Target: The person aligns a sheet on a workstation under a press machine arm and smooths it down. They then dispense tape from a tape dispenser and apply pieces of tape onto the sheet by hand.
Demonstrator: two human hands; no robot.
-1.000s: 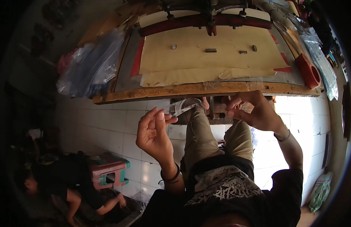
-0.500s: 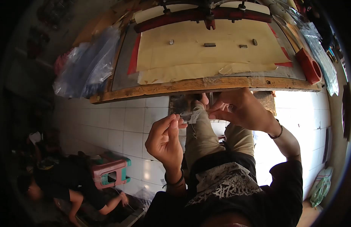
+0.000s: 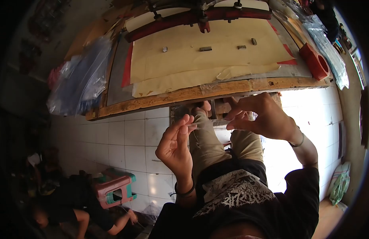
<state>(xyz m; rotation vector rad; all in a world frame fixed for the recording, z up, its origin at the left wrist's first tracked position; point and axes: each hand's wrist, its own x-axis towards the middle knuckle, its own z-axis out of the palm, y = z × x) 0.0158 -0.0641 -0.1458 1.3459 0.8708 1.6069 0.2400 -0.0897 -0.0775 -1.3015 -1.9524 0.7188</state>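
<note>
My left hand (image 3: 175, 148) is raised below the table's front edge, its thumb and fingertips pinched on a thin clear piece of plastic film (image 3: 193, 124). The film is seen nearly edge-on, so its shape is hard to make out. To the right, just under the wooden edge, my right hand (image 3: 266, 118) is held with thumb and fingers apart. Nothing shows between them, and it stands clear of the film. Above both hands lies a yellowish sheet (image 3: 172, 65) with several small dark metal-like blocks, one of them (image 3: 206, 49) near its middle.
A red bar with bolts (image 3: 164, 30) crosses the table's far side. A wooden edge (image 3: 184, 95) borders the front. Clear plastic bags (image 3: 83, 77) hang at left; a red hollow block (image 3: 314, 61) sits at right. Lower left are a stool (image 3: 114, 190) and another person (image 3: 79, 213).
My right hand has come away from the film and moved slightly right, its fingers parting. The film stays in my left hand, now turned edge-on. The view has shifted a little.
</note>
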